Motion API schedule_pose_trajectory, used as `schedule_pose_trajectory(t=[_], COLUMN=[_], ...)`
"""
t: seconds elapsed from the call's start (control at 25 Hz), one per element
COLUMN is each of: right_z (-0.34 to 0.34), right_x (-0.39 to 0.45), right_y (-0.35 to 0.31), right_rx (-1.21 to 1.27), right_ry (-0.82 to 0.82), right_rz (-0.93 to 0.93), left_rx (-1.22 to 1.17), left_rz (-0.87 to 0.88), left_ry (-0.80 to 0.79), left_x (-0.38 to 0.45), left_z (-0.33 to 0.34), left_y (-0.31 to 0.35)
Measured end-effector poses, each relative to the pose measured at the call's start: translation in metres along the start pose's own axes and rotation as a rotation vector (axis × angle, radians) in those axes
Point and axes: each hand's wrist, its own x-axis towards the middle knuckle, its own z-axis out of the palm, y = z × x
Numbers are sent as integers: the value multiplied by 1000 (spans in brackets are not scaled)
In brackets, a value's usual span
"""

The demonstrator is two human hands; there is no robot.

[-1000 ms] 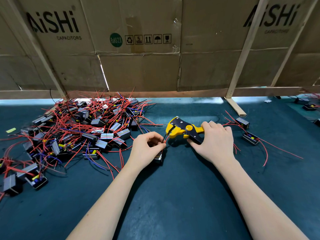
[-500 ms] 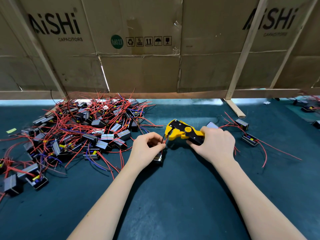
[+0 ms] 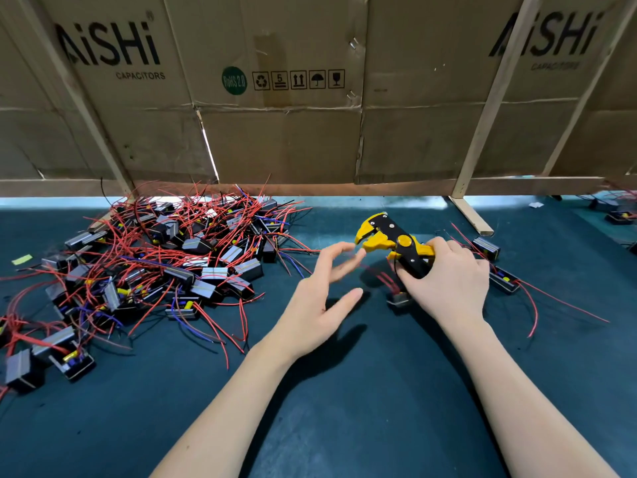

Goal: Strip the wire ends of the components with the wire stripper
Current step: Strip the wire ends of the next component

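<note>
My right hand grips the handles of the yellow and black wire stripper, whose jaws point left and up. A small component with red wires lies on the mat just below the stripper, beside my right hand. My left hand hovers left of it with fingers spread, blurred, holding nothing. A large pile of components with red and blue wires fills the left of the mat.
Two components with red wires lie right of my right hand. Cardboard panels on a wooden frame close off the back of the dark green mat. More components sit at the far right edge.
My left hand let go of the component and opened, drawing back left. The component now lies on the mat to the right, near my right hand. The stripper tilted up slightly.
</note>
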Motion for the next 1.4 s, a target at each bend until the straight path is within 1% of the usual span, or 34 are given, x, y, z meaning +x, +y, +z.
schedule_pose_trajectory(t=[0.04,0.08,0.16,0.2,0.24,0.28,0.36,0.4,0.44,0.52,0.56,0.6,0.64,0.72,0.76,0.8,0.84,0.88,0.92,1.0,1.04,1.12,1.2,1.24,1.28,1.32,1.4], right_z=[-2,-4,-9,-12,-15,-20,-30,-34,-38,-44,-44,-43,-41,-37,-34,-32,-29,-27,-25,-19,-19,-18,-18,-18,-18,-18,-17], right_x=[1,3,6,7,8,10,11,11,10,5,3,1,0,0,1,2,3,4,6,9,11,13,12,11,9,7,2], right_y=[1,3,6,7,7,7,3,0,-3,-10,-12,-13,-13,-16,-16,-16,-15,-13,-10,-2,2,7,8,6,3,-3,-14], right_rx=[21,46,128,205,328,493,846,994,1113,1278,1308,1289,1238,1139,1130,1151,1180,1174,1107,971,966,950,858,862,930,1060,1272], right_ry=[13,30,84,102,94,42,-189,-320,-447,-722,-845,-913,-924,-870,-850,-834,-801,-742,-655,-500,-443,-335,-200,-157,-153,-203,-418], right_rz=[39,73,124,145,162,167,92,14,-65,-185,-201,-191,-164,-79,-11,66,135,186,218,290,347,410,360,319,289,264,200], left_rx=[11,37,178,301,448,601,833,902,954,1017,1027,1027,1013,951,900,819,714,612,538,469,450,403,400,425,462,501,536], left_rz=[-7,-9,-22,-71,-161,-289,-525,-581,-594,-552,-521,-485,-437,-318,-261,-211,-157,-96,-33,60,84,92,79,68,44,10,-50], left_ry=[30,106,323,420,491,517,480,449,423,414,426,441,462,517,525,497,430,324,201,-9,-57,-66,-18,20,56,87,142], left_x=[2,3,6,6,7,7,4,3,1,1,1,2,2,2,2,3,5,6,6,4,4,2,2,2,2,2,3], left_z=[-2,-5,-18,-25,-32,-38,-45,-46,-47,-51,-51,-50,-49,-45,-44,-45,-44,-42,-38,-25,-19,-13,-14,-16,-17,-17,-18], left_y=[0,-2,-10,-16,-23,-29,-38,-41,-43,-46,-45,-44,-42,-40,-39,-37,-35,-32,-29,-21,-18,-15,-14,-15,-15,-15,-16])
